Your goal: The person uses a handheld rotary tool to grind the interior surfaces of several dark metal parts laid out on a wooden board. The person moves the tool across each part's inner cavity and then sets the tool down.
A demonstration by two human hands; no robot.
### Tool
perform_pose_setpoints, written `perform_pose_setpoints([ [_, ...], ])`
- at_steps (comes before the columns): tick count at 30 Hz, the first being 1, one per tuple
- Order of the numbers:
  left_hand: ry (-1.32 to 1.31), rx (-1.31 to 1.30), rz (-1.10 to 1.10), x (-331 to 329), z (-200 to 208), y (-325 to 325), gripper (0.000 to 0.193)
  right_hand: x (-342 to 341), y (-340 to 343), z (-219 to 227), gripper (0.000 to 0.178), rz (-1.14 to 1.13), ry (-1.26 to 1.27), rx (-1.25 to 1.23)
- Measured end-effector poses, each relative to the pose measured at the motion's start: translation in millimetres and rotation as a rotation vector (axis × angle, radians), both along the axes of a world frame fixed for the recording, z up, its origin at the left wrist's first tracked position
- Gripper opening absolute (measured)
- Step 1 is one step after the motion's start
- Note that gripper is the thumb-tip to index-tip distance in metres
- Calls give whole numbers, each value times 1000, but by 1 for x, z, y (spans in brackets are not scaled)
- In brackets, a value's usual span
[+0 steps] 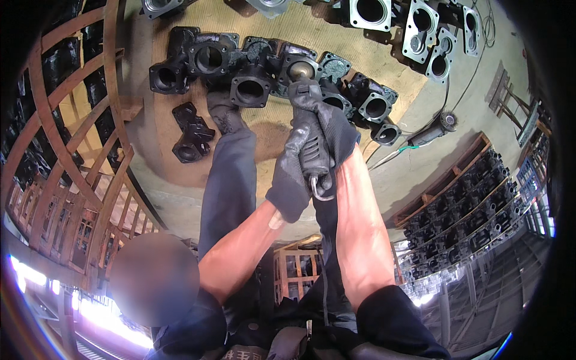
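Both my hands wear dark gloves and wrap around a black hand-held grinder point(313, 155) with a slotted body and a curved cord at its rear. My left hand point(289, 171) grips the body from the left side. Farther forward, my right hand point(335, 127) closes over it from the right. The tool's front end points at the round flanged opening of a black metal casting point(294, 50); the gloves partly hide where they meet. Similar black castings stand close on both sides, among them one with a square flange point(249, 103) to the left.
A smaller black casting point(193, 133) lies beside my left leg on the brown cardboard point(264, 133). Grey-faced castings point(420, 54) stand at the far right. Another corded grinder point(433, 129) rests on the floor at right. Rusty metal racks point(111, 72) rise at left; stacked castings point(465, 210) fill the right.
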State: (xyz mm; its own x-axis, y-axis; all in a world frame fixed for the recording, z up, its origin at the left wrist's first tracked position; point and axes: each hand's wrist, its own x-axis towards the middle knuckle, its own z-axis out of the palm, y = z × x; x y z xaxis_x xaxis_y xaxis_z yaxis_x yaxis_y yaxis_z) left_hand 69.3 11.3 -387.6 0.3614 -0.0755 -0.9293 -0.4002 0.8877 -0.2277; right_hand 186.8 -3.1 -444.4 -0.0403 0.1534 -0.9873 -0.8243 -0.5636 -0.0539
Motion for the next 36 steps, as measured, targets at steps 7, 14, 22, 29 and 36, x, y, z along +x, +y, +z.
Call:
perform_pose_setpoints([
  [7, -43, -7, 21, 11, -24, 15, 31, 7, 26, -4, 24, 47, -150, 174],
  [14, 37, 19, -4, 11, -8, 7, 34, 2, 2, -11, 24, -33, 51, 12],
  [22, -72, -36, 80, -5, 5, 1, 36, -4, 5, 12, 25, 28, -33, -41],
  [29, -107, -13, 52, -8, 8, 0, 36, -8, 5, 7, 31, -3, -108, 30],
  [36, -182, 53, 1, -20, -2, -7, 36, 6, 28, 45, 32, 1, -27, -103],
])
